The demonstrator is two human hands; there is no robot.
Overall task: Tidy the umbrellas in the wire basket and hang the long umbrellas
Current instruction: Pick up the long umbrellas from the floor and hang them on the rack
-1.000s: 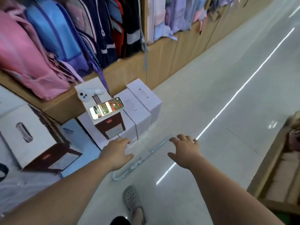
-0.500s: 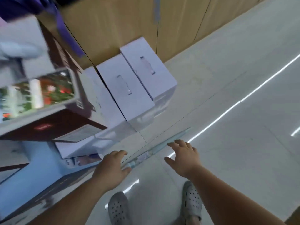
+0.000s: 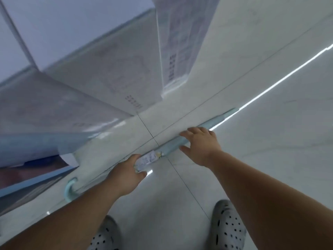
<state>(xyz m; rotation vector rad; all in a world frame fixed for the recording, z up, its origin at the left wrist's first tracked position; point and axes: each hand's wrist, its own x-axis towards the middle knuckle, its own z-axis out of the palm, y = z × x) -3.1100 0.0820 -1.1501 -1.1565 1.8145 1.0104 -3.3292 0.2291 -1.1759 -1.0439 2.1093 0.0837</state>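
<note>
A long pale-blue umbrella (image 3: 170,150) lies diagonally on the tiled floor. Its curved handle (image 3: 70,188) is at the lower left and its tip (image 3: 232,112) at the upper right. A white label (image 3: 148,159) is wrapped around its middle. My left hand (image 3: 126,175) is closed around the umbrella just below the label. My right hand (image 3: 201,144) lies over the folded canopy further up, fingers across the far side and thumb on the near side. No wire basket is in view.
White cardboard boxes (image 3: 100,73) stand on the floor close behind the umbrella, filling the upper left. A blue and brown box (image 3: 27,175) sits at the left edge. My feet in grey perforated clogs (image 3: 228,226) are below my arms.
My head has dropped much closer to the floor. Both hands have come down from hovering onto the umbrella and closed on it.
</note>
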